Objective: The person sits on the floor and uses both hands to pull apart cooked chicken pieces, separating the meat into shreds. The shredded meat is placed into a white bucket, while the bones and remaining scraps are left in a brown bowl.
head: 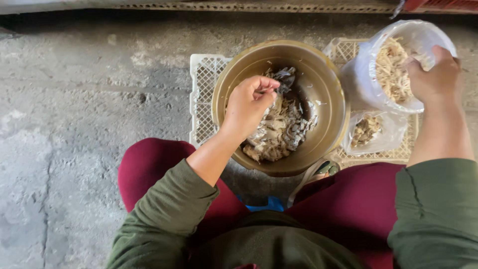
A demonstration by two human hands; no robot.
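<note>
Brass-toned bowl [326, 107] on white crate [204, 94]: left hand [247, 105] fingers pinched shut on a shred over bowl's heap, right hand [434, 74] gripping clear bag [393, 65] rim just right of bowl — best keep pinches small, bag mouth held wide.

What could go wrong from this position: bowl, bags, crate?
1. The metal bowl overhangs the near edge of the white crate; a downward push by the left hand working in it might tip it toward the knees.
2. The right hand grips the larger plastic bag by its open rim; if tilted, shreds could spill onto the concrete floor.
3. The smaller bag lies slumped open beside the bowl and could get knocked.
</note>
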